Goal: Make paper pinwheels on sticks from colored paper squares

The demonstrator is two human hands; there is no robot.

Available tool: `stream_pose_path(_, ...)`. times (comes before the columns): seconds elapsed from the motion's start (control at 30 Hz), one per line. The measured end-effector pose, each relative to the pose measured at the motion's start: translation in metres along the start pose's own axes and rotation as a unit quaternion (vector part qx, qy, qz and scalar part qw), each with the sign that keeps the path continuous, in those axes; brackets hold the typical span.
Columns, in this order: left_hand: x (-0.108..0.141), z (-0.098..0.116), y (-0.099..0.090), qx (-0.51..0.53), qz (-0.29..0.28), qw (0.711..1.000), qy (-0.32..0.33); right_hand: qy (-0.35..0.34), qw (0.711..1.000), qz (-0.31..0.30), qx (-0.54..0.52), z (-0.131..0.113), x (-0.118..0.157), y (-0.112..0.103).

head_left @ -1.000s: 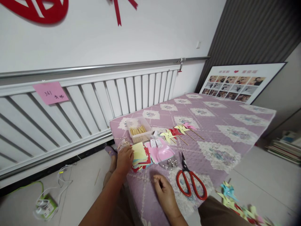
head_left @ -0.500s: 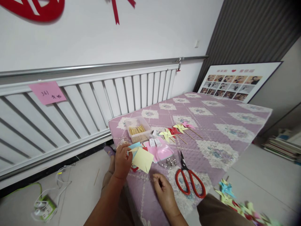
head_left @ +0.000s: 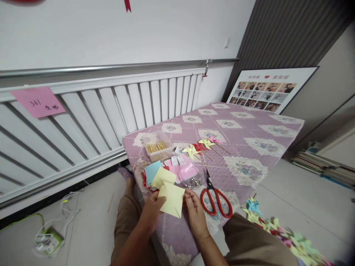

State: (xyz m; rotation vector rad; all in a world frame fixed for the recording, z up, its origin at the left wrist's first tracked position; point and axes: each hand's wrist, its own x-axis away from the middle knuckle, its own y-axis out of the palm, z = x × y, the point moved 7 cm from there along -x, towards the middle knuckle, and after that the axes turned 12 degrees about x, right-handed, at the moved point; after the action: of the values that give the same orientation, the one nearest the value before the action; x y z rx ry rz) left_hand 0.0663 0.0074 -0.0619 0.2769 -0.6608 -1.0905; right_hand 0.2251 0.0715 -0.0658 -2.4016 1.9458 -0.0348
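Note:
A pale yellow paper square with slits near its corners is pinched at its left edge by my left hand. My right hand is at the square's right edge, fingers curled against it. Behind it lie another yellow sheet, a blue sheet and pink sheets. Red-handled scissors rest to the right of my right hand. A bag of small silvery beads lies just beyond my hands.
A clear plastic box holds thin sticks. Paper pinwheels on sticks lie behind the scissors. More pinwheels are piled at lower right. A radiator stands along the wall; a photo board leans at the back.
The yellow square has moved nearer to me, lifted off the stack. My left hand has come down with it, and my right hand has risen to its right edge. The view has shifted slightly.

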Motion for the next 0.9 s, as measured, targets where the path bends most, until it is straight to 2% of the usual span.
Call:
stream_pose_path(0.1, 0.002, -0.013, -0.006, -0.042, 0.005, 0.999, -0.025, 0.022, 0.999, -0.033, -0.024, 0.0, 0.001, 0.006)
stream_pose_path(0.2, 0.001, -0.019, -0.008, -0.097, -0.001, 0.994, -0.049, 0.046, 0.998, -0.039, -0.035, 0.002, 0.003, 0.01)
stream_pose_path(0.33, -0.004, -0.007, -0.004, -0.113, -0.023, 0.993, -0.018, 0.051, 0.998, -0.037, -0.027, 0.002, 0.004, 0.011)
stream_pose_path(0.47, -0.007, 0.009, 0.003, -0.098, -0.024, 0.995, 0.015, 0.05, 0.998, -0.035, -0.016, -0.002, 0.004, 0.011)
stream_pose_path(0.57, -0.009, 0.017, 0.006, -0.131, -0.02, 0.991, 0.032, 0.049, 0.998, -0.035, -0.01, -0.004, 0.004, 0.011)
stream_pose_path(0.7, -0.012, 0.018, 0.004, -0.165, 0.0, 0.985, 0.048, 0.047, 0.998, -0.034, -0.002, -0.006, 0.004, 0.01)
stream_pose_path(0.9, -0.016, 0.014, 0.002, -0.162, 0.022, 0.985, 0.049, 0.044, 0.998, -0.036, 0.005, -0.008, 0.005, 0.01)
